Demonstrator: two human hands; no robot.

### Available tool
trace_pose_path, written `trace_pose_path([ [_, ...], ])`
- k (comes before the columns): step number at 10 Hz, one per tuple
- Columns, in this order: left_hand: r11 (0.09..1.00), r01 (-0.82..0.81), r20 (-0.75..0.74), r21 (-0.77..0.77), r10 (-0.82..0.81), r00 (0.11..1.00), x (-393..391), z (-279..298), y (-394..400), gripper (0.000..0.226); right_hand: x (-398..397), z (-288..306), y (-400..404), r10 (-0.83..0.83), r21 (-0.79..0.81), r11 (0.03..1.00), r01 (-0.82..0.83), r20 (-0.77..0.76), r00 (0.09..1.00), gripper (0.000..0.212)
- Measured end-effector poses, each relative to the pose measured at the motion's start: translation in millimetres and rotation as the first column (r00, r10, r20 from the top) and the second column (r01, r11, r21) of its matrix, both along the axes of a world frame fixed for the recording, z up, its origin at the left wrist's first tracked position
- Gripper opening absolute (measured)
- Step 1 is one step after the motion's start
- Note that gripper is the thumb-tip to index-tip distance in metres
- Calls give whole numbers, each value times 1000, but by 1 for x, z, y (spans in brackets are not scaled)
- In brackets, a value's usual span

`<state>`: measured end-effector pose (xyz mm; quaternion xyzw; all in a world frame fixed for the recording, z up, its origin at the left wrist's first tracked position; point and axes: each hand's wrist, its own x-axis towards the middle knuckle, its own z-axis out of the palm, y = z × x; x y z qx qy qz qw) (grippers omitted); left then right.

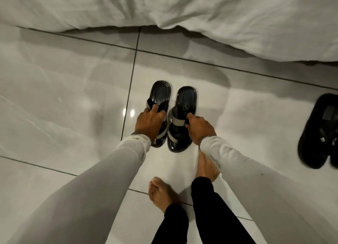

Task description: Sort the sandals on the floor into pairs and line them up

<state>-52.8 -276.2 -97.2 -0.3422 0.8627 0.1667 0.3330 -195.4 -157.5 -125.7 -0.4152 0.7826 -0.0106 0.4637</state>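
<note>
- Glossy white floor tiles (64,100) with dark grout lines fill most of the frame; rumpled white bedding (201,14) hangs across the top edge.
- At the centre lie two black sandals with grey straps, side by side, heels toward the top of the frame and toes toward the person.
- The left sandal (160,95) and the right sandal (185,100) sit just beside each other, nearly parallel, the right one set slightly lower in the frame.
- The left hand (149,123) grips the strap of the left sandal, fingers curled over it.
- The right hand (200,129) grasps the strap of the right sandal, its fingers hooked under the grey band.
- Both arms wear pale grey sleeves (109,179).
- At the right edge of the frame, well apart from the held pair, a black sandal (318,130) lies on the tiles; a second one beside it is cut off by the edge.
- Two bare feet (161,194) and black trouser legs (210,216) stand at the lower centre.
</note>
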Motion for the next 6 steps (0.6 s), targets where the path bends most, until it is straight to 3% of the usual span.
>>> trace_pose_path([
  [2, 997, 50, -52, -66, -53, 997, -38, -8, -30, 38, -34, -2, -36, -38, -76, 997, 35, -40, 998, 19],
  [4, 990, 99, -10, -98, -101, 995, -44, 0, -52, 51, -42, 7, -55, -43, -75, 996, 40, -38, 998, 24],
  [5, 986, 91, -31, -140, -97, 995, -38, 8, -44, 48, -35, 19, -46, -75, -101, 992, 74, -5, 997, 44],
  [6, 987, 85, -31, -136, -90, 995, -28, 21, -11, 63, -31, 33, -22, -121, -102, 988, 119, -17, 992, 69],
])
